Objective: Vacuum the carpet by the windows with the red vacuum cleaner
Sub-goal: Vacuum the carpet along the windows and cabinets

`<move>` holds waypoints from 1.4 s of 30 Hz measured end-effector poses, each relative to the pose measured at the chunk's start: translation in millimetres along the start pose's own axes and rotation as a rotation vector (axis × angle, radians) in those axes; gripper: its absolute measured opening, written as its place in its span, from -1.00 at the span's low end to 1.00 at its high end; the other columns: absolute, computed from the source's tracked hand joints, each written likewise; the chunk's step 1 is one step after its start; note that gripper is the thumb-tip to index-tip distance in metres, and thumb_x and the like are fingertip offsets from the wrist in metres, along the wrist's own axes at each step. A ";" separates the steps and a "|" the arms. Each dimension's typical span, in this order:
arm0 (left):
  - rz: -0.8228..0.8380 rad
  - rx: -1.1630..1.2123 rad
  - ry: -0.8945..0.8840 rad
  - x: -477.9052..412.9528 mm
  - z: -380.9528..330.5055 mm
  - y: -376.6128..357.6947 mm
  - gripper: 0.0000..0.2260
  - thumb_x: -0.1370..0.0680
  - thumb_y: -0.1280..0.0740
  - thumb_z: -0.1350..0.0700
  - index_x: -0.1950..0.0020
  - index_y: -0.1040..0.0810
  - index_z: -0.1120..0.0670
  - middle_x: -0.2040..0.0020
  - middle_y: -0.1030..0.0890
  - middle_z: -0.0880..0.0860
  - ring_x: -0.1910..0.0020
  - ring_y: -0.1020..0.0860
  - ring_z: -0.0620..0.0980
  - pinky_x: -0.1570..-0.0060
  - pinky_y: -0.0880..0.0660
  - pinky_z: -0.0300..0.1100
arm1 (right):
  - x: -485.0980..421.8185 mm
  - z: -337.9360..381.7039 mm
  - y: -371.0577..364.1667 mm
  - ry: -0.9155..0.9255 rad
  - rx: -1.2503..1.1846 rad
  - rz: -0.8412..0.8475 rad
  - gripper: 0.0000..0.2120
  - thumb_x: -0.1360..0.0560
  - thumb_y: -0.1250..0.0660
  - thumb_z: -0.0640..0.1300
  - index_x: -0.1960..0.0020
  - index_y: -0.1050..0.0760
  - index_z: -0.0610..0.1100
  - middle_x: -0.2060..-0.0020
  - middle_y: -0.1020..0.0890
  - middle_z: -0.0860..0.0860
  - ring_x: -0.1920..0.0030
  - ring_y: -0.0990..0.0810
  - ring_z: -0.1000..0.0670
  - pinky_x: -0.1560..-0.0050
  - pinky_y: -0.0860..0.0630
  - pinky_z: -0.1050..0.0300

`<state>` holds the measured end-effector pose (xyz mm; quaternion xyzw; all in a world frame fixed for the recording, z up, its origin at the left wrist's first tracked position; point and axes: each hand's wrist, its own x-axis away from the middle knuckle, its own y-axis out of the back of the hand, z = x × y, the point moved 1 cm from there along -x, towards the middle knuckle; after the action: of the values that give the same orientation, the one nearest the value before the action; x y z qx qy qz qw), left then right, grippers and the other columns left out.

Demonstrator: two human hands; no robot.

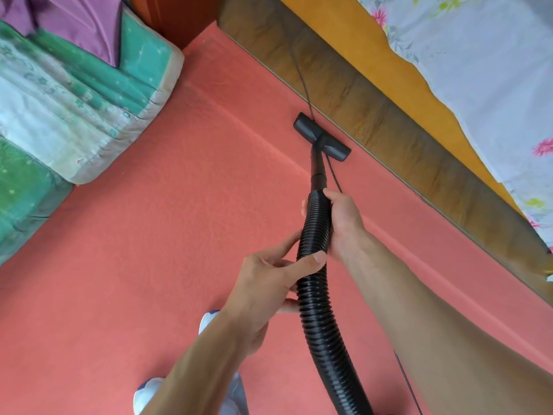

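Curled left hand (267, 285), curled right hand (344, 223)

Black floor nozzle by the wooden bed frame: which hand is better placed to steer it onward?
Probably right. The right hand grips the black ribbed hose nearest the black floor nozzle; the left hand holds farther back.

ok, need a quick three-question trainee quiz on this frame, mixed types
1. True or false: the black T-shaped floor nozzle sits on the salmon-red carpet beside the brown wooden bed frame.
2. The left hand and right hand both grip the black ribbed hose. Which is nearer the nozzle? A) left B) right C) level
3. Fill in: a thin black ___ runs past the nozzle.

Key: 1 true; 2 B; 3 cord.
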<state>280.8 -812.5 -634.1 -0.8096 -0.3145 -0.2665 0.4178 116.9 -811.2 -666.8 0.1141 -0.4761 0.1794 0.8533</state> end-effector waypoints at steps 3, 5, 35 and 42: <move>0.095 0.015 -0.005 28.3 0.1 4.6 -0.53 -0.38 -0.59 0.07 -0.25 -0.62 -0.20 0.26 -0.55 0.08 0.14 -0.64 0.06 -0.01 -0.63 0.10 | 30.0 -5.6 4.9 -0.029 0.003 0.019 -0.82 -0.55 -0.24 -0.11 -0.04 -0.48 -0.23 0.37 -0.59 -0.10 0.47 -0.57 -0.01 0.51 -0.47 0.21; 0.136 0.048 0.006 47.7 0.1 6.7 -0.49 -0.31 -0.61 0.07 -0.20 -0.64 -0.24 0.27 -0.50 0.07 0.17 -0.62 0.05 0.08 -0.64 0.07 | 52.7 -9.2 7.3 -0.064 -0.017 0.038 -0.83 -0.55 -0.25 -0.12 0.00 -0.48 -0.23 0.40 -0.58 -0.09 0.47 -0.58 0.00 0.53 -0.48 0.21; -0.179 -0.041 0.121 218.5 59.8 -36.2 -0.76 -0.34 -0.43 -0.05 0.02 -0.73 -0.10 0.22 -0.62 0.10 0.21 -0.58 0.08 -0.08 -0.59 0.22 | 161.3 -107.4 65.6 -0.205 0.398 0.033 -0.83 -0.52 -0.27 -0.16 0.05 -0.54 -0.27 0.29 -0.63 -0.17 0.34 -0.62 -0.11 0.13 -0.57 -0.04; -0.141 0.028 0.201 268.1 111.8 -41.5 -0.88 -0.54 -0.41 0.03 -0.01 -0.74 -0.08 0.20 -0.56 0.13 0.23 -0.54 0.06 -0.02 -0.60 0.15 | 190.1 -157.1 114.4 -0.301 0.543 0.023 -0.78 -0.54 -0.26 -0.09 0.15 -0.57 -0.21 0.34 -0.65 -0.14 0.29 -0.60 -0.10 0.00 -0.51 -0.06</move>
<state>446.2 -622.5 -483.7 -0.7489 -0.3309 -0.3704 0.4387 282.3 -612.2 -583.6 0.3577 -0.5329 0.2909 0.7095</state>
